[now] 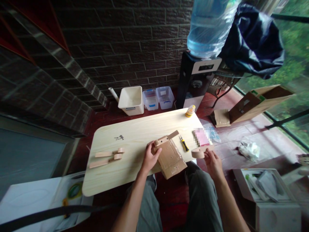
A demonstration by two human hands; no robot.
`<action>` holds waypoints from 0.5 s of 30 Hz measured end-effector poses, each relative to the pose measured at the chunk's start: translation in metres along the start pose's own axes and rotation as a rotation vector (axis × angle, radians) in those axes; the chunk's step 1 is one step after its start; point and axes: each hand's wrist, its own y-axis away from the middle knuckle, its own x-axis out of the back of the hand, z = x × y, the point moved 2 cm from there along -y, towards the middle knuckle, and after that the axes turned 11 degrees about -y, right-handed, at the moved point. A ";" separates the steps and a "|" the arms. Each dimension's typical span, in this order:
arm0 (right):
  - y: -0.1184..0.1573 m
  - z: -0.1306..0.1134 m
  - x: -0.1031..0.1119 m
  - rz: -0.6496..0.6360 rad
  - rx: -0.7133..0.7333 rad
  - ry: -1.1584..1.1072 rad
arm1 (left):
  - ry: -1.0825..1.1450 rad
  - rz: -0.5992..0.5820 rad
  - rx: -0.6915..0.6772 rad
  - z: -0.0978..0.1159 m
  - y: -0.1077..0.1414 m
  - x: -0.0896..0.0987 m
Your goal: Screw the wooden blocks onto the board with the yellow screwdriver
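Observation:
My left hand grips the left edge of a flattened, taped cardboard box, thumb on top, fingers at the far corner. Across the box's far edge lies a wooden piece with dark holes and a rounded end close to my left fingertips. Off the table's right front edge, my right hand pinches a similar wooden piece, its rounded end pointing left. Between the two lies a yellow-and-black screwdriver. Two more wooden pieces rest at the table's left, below small dark metal parts.
On the pale table stand a yellow-capped bottle and a pink packet. Behind it are a white basket, clear bins and a water dispenser. Open boxes sit on the floor at right.

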 end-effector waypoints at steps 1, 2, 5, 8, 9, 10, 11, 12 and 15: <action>0.003 0.002 -0.001 -0.005 -0.017 0.026 | -0.013 0.015 0.012 -0.002 0.005 0.001; 0.007 0.003 -0.004 -0.016 -0.045 0.055 | -0.021 0.030 0.024 -0.004 0.009 0.001; 0.018 0.006 -0.018 -0.104 -0.093 0.273 | -0.014 0.047 0.049 -0.008 0.019 0.000; 0.026 0.006 -0.040 -0.215 -0.042 0.467 | 0.027 0.024 0.060 -0.008 0.019 -0.002; 0.028 0.007 -0.048 -0.248 -0.027 0.496 | 0.044 0.007 0.056 -0.008 0.017 -0.003; 0.030 0.009 -0.056 -0.282 -0.022 0.505 | 0.060 -0.011 0.046 -0.007 0.014 -0.003; 0.031 0.012 -0.062 -0.301 -0.023 0.512 | 0.072 -0.029 0.033 -0.006 0.010 -0.004; 0.031 0.016 -0.067 -0.313 -0.026 0.522 | 0.085 -0.043 0.023 -0.005 0.006 -0.004; 0.031 0.030 -0.076 -0.297 -0.007 0.542 | 0.098 -0.076 -0.006 -0.002 -0.005 -0.006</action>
